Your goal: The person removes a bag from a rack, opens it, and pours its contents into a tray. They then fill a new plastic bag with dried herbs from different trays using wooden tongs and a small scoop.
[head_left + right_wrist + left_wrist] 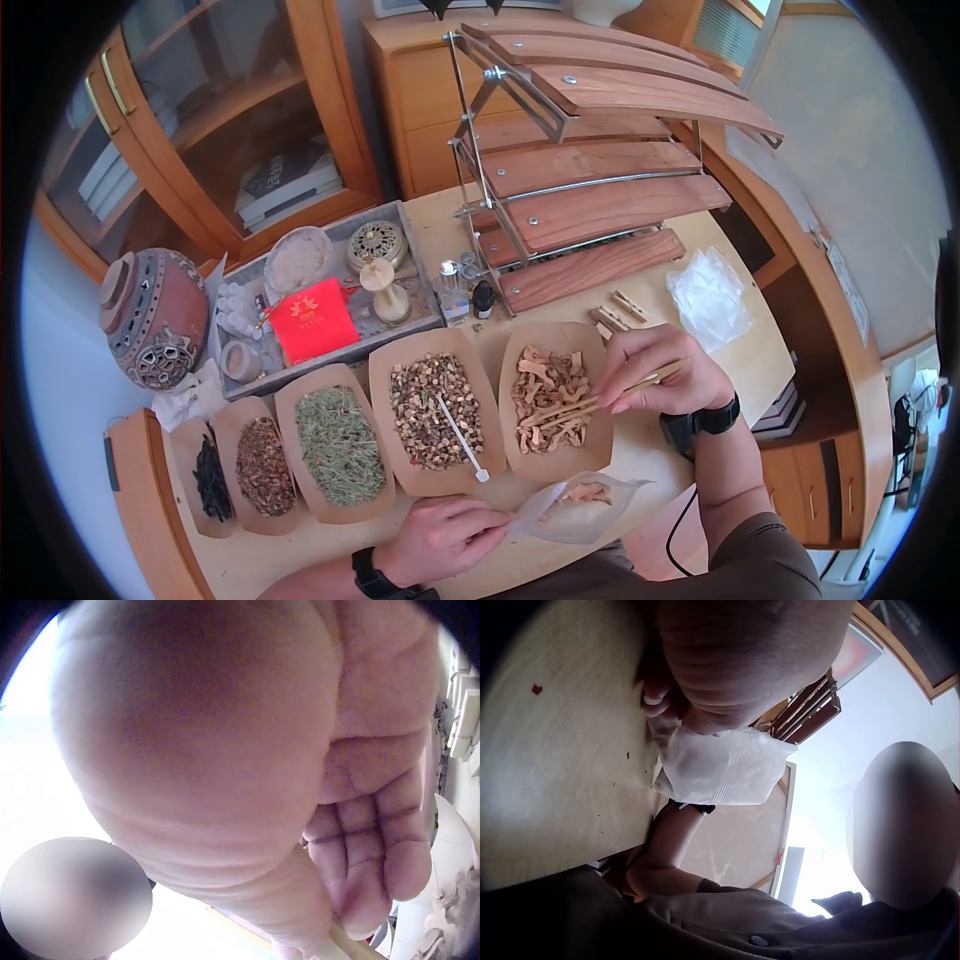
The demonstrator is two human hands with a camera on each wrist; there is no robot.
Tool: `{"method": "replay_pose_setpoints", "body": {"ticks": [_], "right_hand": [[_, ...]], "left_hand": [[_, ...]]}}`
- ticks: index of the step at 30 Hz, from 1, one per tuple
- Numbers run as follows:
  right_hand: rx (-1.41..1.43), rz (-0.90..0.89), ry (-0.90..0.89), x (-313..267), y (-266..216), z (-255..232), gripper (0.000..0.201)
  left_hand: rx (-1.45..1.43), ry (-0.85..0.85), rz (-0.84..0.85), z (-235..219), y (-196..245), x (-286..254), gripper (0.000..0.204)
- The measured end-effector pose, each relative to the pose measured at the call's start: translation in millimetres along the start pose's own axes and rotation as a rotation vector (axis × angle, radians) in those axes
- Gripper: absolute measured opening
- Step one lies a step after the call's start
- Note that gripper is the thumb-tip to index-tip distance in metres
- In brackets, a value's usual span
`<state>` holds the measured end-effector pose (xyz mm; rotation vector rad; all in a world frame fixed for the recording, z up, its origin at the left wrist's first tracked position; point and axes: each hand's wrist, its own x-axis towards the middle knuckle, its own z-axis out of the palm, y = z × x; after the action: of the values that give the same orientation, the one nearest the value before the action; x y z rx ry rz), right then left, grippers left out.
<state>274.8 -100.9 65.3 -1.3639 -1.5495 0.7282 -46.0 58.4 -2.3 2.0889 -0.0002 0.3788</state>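
My right hand (655, 375) holds a pair of thin wooden tweezers (640, 384), their tips down among pale brown dried pieces (550, 385) in the rightmost paper tray (588, 452). In the right wrist view the palm fills much of the picture, with part of the tweezers (352, 946) at the bottom. My left hand (445, 540) pinches one edge of a small translucent pouch (570, 528) in front of that tray. A few dried pieces (585, 493) lie in the pouch. From the left wrist, the pouch (720, 769) hangs under the fingers.
Left of this tray stand several paper trays of dried herbs, one with a white scoop (460, 435) on it. Behind are a grey tray (420, 318) with a red pouch (314, 320), a wooden slatted rack (600, 210), clothespins (617, 312) and a crumpled plastic bag (708, 298).
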Motion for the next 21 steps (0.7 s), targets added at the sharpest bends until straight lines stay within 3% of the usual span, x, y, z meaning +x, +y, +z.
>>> {"method": "replay_pose_setpoints", "body": {"ticks": [21], "right_hand": [[0.0, 0.126, 0.148, -8, 10, -20, 0.016]], "left_hand": [[0.002, 0.003, 0.001, 1, -2, -2, 0.011]]}}
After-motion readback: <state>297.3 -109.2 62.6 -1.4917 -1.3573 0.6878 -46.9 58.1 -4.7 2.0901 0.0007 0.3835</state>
